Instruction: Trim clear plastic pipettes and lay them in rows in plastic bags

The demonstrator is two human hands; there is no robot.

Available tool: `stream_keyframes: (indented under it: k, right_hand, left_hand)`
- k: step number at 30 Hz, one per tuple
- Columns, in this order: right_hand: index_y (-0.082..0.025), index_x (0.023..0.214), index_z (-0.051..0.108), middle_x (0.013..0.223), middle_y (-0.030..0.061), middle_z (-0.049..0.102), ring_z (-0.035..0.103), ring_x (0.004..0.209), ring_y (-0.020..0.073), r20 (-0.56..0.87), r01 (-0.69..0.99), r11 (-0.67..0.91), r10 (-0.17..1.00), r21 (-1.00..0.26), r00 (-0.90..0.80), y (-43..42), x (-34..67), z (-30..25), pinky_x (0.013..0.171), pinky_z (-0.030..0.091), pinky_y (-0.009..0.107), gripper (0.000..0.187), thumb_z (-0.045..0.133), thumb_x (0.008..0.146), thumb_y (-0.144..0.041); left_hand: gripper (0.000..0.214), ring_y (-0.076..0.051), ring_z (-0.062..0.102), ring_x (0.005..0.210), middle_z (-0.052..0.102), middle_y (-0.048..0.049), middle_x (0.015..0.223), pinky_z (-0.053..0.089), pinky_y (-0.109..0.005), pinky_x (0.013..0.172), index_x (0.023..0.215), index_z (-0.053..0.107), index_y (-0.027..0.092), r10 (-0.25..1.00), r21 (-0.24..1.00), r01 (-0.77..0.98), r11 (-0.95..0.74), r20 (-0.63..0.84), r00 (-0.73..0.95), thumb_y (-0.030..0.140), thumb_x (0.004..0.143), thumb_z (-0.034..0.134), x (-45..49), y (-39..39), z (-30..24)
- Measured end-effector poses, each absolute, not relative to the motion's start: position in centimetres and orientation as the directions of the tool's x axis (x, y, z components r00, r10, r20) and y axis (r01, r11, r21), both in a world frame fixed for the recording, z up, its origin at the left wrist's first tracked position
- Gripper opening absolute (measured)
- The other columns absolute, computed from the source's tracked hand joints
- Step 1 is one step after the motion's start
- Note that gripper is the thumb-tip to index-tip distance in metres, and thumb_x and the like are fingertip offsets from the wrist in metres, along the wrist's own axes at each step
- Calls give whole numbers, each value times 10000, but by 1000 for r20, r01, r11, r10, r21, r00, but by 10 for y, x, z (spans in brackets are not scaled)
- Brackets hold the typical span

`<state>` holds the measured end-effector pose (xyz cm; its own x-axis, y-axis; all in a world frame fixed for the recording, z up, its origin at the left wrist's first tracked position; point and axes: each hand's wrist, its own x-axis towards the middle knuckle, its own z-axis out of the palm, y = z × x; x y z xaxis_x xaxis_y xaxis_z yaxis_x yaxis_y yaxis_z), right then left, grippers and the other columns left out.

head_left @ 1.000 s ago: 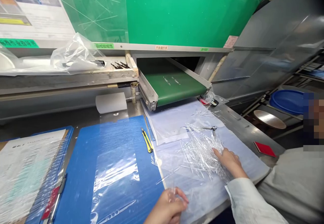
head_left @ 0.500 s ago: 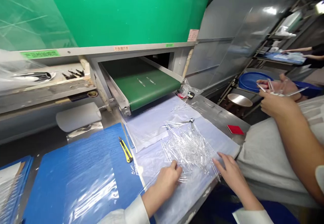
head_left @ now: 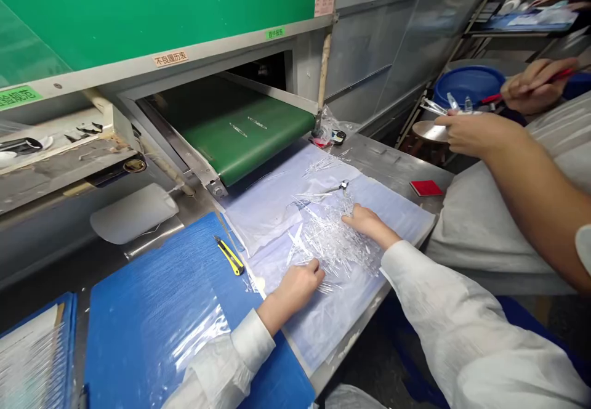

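Note:
A heap of thin clear plastic pieces (head_left: pixel 329 241) lies on a pale sheet (head_left: pixel 323 316) in front of me. My left hand (head_left: pixel 295 285) rests at the heap's near left edge, fingers curled over a few pieces. My right hand (head_left: pixel 362 219) lies on the heap's far right side with its fingers bent down into the pieces. Both my sleeves are white. Small metal tweezers (head_left: pixel 340 186) lie just beyond the heap.
A green conveyor belt (head_left: pixel 240 135) carrying two clear pieces ends above the sheet. A yellow utility knife (head_left: pixel 229 255) lies on the blue mat (head_left: pixel 152 310). A co-worker's hands (head_left: pixel 480 130) at the right hold clear pieces. A red pad (head_left: pixel 425 188) sits on the steel table.
My right hand moved from the heap's near right edge up onto its far side. The left hand stayed at the near left edge. The camera swung right and closer.

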<state>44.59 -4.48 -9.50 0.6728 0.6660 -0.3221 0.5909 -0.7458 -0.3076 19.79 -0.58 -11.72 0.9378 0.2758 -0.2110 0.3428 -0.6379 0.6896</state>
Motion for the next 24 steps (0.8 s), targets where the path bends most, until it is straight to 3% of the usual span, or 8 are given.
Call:
stream_keyframes:
  k: [3, 6, 8, 11, 14, 17, 19, 24]
  right_hand:
    - [-152, 1106, 538, 1053, 58, 591, 590, 885, 167, -317, 588, -774, 633, -235, 706, -50, 443, -82, 772, 490, 379, 319, 513, 874, -370]
    - [-130, 1114, 509, 966, 66, 607, 592, 831, 169, -257, 594, -781, 625, -194, 737, -58, 441, -68, 756, 462, 368, 326, 459, 894, -365]
    - [-92, 1107, 489, 890, 99, 624, 597, 805, 195, -213, 607, -771, 637, -194, 741, -61, 442, -62, 726, 430, 343, 311, 425, 892, -308]
    - [-70, 1072, 479, 819, 143, 640, 606, 801, 242, -152, 616, -755, 651, -223, 743, -63, 448, -54, 672, 384, 309, 283, 399, 861, -241]
    - [-89, 1053, 478, 761, 119, 644, 613, 786, 248, -87, 600, -748, 643, -283, 761, -58, 453, -49, 643, 375, 291, 278, 377, 853, -251]
    - [-126, 1016, 496, 662, 48, 632, 618, 677, 202, -48, 597, -707, 660, -380, 750, -46, 451, -48, 605, 394, 265, 261, 374, 850, -285]
    - [-146, 989, 512, 626, 9, 622, 600, 582, 163, -30, 607, -659, 688, -445, 725, -34, 446, -49, 570, 407, 250, 248, 375, 854, -304]
    - [-144, 942, 537, 660, -18, 608, 542, 506, 100, 34, 643, -570, 734, -512, 679, -5, 429, -52, 550, 425, 247, 223, 407, 889, -317]
  left_hand:
    - [140, -173, 519, 715, 552, -72, 991, 382, -332, 761, 745, 566, 192, 324, 781, 320, -536, -160, 933, 86, 759, 477, 193, -4, -112]
    - [137, -160, 491, 726, 544, -41, 942, 367, -302, 734, 770, 582, 203, 463, 883, 297, -365, -105, 880, 90, 709, 535, 193, -6, -104]
    - [128, -146, 465, 684, 515, -6, 772, 364, -276, 691, 799, 576, 205, 579, 943, 265, -202, -103, 808, 131, 695, 570, 199, -8, -99]
    - [137, -94, 330, 465, 322, 83, 517, 323, -227, 519, 841, 553, 188, 685, 979, 168, 117, -202, 700, 257, 723, 565, 215, -8, -91]
    - [219, -60, 211, 363, 232, 117, 459, 249, -202, 411, 840, 573, 148, 676, 902, 20, 430, -337, 655, 336, 738, 531, 241, -4, -80]
    - [182, -79, 448, 443, 478, 20, 531, 370, -209, 476, 774, 616, 111, 661, 767, -158, 622, -405, 631, 268, 684, 595, 272, 2, -65]
    - [101, -110, 566, 592, 580, -44, 647, 444, -220, 613, 717, 620, 115, 686, 678, -290, 676, -434, 584, 204, 672, 610, 288, 5, -57]
    - [58, -70, 565, 666, 585, -7, 737, 432, -166, 707, 696, 573, 167, 743, 512, -549, 661, -550, 381, 162, 753, 574, 291, 2, -58]
